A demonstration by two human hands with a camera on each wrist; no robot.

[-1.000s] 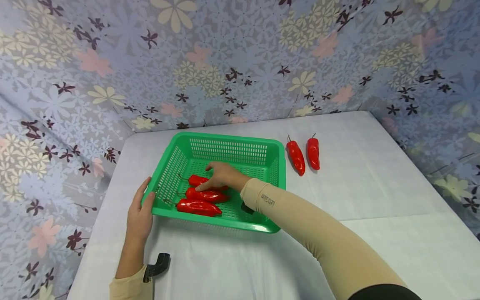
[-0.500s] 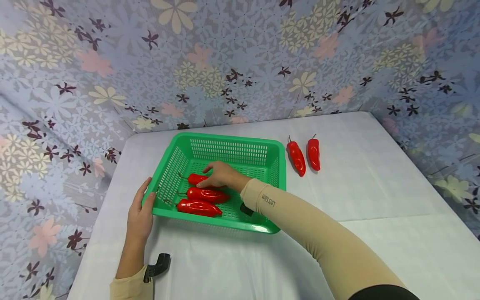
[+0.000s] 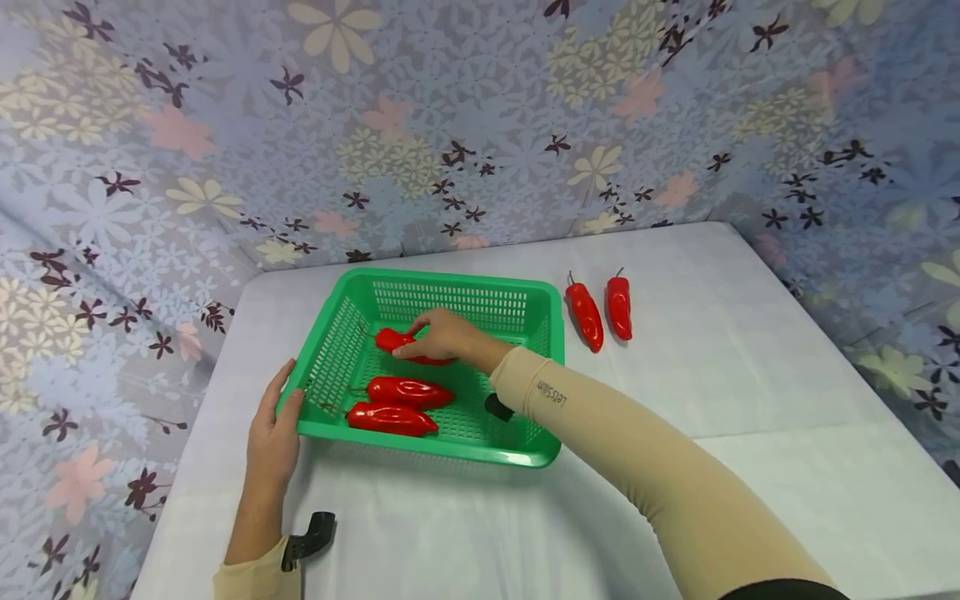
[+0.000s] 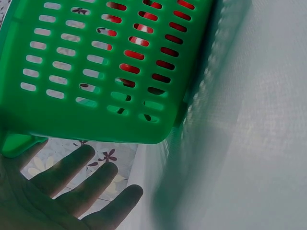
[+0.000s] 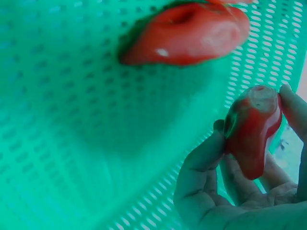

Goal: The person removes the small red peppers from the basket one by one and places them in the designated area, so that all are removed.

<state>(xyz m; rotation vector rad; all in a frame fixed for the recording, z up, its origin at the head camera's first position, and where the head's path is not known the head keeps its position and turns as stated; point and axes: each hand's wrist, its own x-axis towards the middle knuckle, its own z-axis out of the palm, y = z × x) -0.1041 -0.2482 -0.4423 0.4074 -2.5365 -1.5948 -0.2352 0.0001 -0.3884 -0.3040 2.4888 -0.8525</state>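
In the head view, a green plastic basket (image 3: 480, 454) stands on the white-covered table. My right hand (image 3: 442, 337) is inside it, pinching a red pepper (image 3: 392, 339) by its sides. The right wrist view shows this pepper (image 5: 254, 129) between thumb and fingertips, its tip toward the palm, raised off the basket floor. Two more red peppers, a middle one (image 3: 408, 392) and a front one (image 3: 392, 419), lie side by side in the basket. My left hand (image 3: 273, 433) touches the basket's front left corner; its fingers (image 4: 72, 167) are spread and straight beside the slotted wall.
Two red peppers, one nearer the basket (image 3: 585, 317) and one farther right (image 3: 618, 308), lie on the table (image 3: 750, 358) beyond the basket's right side. A flowered cloth wall (image 3: 480, 125) rises behind the table and along its left.
The right hand has taken hold of the rearmost pepper and moved it slightly toward the back of the basket, away from the other two. The left hand stays at the corner.
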